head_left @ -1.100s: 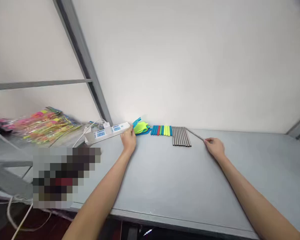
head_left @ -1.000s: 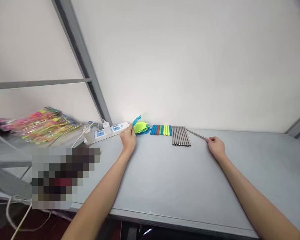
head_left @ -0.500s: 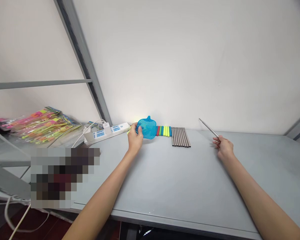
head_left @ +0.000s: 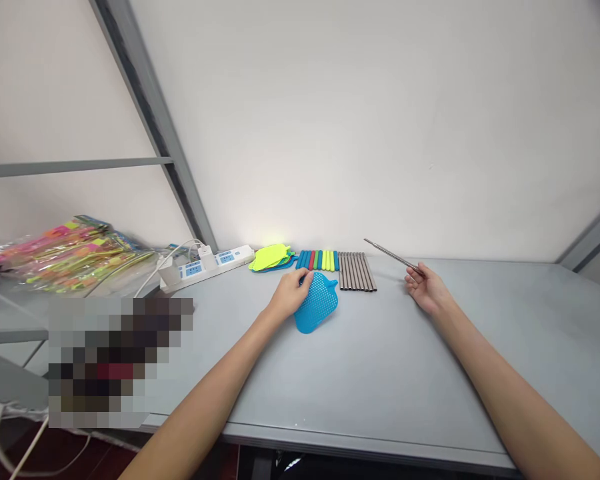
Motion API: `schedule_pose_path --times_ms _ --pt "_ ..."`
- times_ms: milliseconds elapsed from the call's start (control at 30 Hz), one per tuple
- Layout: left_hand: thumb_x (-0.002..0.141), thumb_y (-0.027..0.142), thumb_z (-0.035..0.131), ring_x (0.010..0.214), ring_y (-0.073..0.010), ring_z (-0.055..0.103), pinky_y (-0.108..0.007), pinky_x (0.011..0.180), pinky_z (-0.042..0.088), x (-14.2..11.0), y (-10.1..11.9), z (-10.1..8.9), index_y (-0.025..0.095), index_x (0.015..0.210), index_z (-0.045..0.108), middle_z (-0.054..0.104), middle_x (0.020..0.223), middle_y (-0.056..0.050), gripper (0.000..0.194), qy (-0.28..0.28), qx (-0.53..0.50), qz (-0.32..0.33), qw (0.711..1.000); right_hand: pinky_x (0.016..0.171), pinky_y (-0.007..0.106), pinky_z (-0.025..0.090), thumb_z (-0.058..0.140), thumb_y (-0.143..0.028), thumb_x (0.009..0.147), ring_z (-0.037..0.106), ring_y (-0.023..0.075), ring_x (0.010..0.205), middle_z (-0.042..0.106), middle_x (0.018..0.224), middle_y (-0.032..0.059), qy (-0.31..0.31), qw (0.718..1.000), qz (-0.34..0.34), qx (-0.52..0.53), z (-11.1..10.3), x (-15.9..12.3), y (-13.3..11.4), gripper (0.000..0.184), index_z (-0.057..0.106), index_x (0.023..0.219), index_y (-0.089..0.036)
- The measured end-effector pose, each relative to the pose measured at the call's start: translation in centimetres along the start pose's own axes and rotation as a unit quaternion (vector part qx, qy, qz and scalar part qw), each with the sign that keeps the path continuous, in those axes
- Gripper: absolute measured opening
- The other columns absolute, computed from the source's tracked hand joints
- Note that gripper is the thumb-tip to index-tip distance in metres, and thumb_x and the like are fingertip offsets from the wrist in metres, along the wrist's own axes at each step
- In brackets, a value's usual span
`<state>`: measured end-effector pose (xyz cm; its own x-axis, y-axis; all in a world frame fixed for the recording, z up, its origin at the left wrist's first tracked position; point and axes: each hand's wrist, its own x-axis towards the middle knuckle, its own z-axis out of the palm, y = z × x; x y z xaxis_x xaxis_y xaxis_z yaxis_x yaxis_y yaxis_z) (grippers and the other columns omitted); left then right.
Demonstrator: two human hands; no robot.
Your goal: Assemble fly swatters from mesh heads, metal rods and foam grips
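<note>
A blue perforated fly swatter head (head_left: 316, 305) is pinched along its edge by my left hand (head_left: 291, 292), held over the table with its short neck pointing right. My right hand (head_left: 429, 289) grips one end of a thin metal rod (head_left: 394, 254), whose free end points up and left. Behind them several similar metal tubes (head_left: 357, 272) lie side by side. To their left is a row of coloured handles (head_left: 318, 260) in blue, red, green and yellow. Further left rests a pile of yellow and blue swatter heads (head_left: 271, 257).
A white power strip (head_left: 214, 265) with plugged-in chargers stands at the back left of the grey table (head_left: 380, 373). Bagged colourful goods (head_left: 80, 257) lie on the left beside a metal frame post (head_left: 153, 113). A blurred-out patch (head_left: 115, 363) covers the table's left part.
My left hand has moved right and toward me, turning the swatter head so its neck points right. The rod in my right hand has moved left. The swatter head pile is now uncovered.
</note>
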<state>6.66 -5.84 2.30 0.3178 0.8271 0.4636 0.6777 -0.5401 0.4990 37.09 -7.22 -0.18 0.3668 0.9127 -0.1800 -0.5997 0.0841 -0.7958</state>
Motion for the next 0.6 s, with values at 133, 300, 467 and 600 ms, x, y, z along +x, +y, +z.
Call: schedule_pose_path --times_ms 133,300,467,600 --pt "0.082 0.036 0.028 0.060 -0.0124 0.048 -0.024 0.055 0.033 -0.3 0.5 0.9 0.018 0.066 0.048 0.053 0.062 0.001 0.032 -0.049 0.005 0.017 0.999 0.032 0.017 0.039 0.045 -0.024 0.080 0.049 0.0074 0.038 0.057 0.050 -0.0018 -0.018 1.000 0.002 0.000 0.5 -0.2 0.5 0.019 0.048 0.063 -0.017" --pt "0.082 0.036 0.027 0.059 -0.0128 0.048 -0.024 0.055 0.033 -0.6 0.8 2.0 0.018 0.064 0.046 0.052 0.061 0.001 0.032 -0.089 0.007 0.030 0.996 0.034 0.017 0.040 0.047 -0.028 0.078 0.048 0.0080 0.038 0.053 0.045 -0.0009 -0.027 1.000 -0.006 -0.008 1.0 -0.3 1.3 0.022 0.049 0.060 -0.015" --pt "0.082 0.038 0.026 0.062 -0.0142 0.049 -0.025 0.056 0.034 -0.5 0.6 2.3 0.019 0.066 0.047 0.052 0.063 0.000 0.032 -0.102 0.005 0.031 0.994 0.037 0.016 0.040 0.042 -0.026 0.080 0.045 0.0065 0.038 0.047 0.041 -0.0032 -0.017 0.999 -0.048 0.004 1.1 -0.1 1.8 0.024 0.047 0.059 -0.016" --pt "0.081 0.039 0.026 0.061 -0.0151 0.049 -0.025 0.057 0.034 -0.3 0.6 2.3 0.019 0.065 0.046 0.052 0.062 0.000 0.032 -0.110 0.008 0.027 0.994 0.037 0.016 0.038 0.044 -0.032 0.079 0.043 0.0057 0.035 0.044 0.040 -0.0057 0.001 0.996 -0.082 0.017 1.1 0.2 2.2 0.026 0.042 0.058 -0.018"
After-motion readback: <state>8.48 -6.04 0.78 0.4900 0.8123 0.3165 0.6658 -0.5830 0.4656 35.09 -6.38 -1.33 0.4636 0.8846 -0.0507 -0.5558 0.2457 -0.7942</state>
